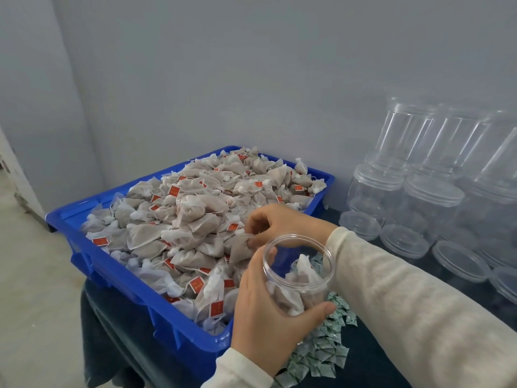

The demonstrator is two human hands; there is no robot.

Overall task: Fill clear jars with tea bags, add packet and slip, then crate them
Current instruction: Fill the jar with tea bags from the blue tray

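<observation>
1. Several tea bags are already lying in the open clear jar, roughly half filling it; more bags, the packet, the slip and crating are all waiting.
2. The left hand is wrapping its fingers and thumb around the jar, holding it just beside the blue tray.
3. The right hand is pinching what looks like one tea bag at the jar's rim.
4. Small green-printed packets are lying beneath the jar.

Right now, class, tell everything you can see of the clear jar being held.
The jar is clear plastic, round, wide-mouthed and lidless. It stands roughly upright beside the blue crate, above green-printed packets. A few tea bags lie inside. The left hand grips its wall; the right hand pinches a tea bag near its rim.
</observation>
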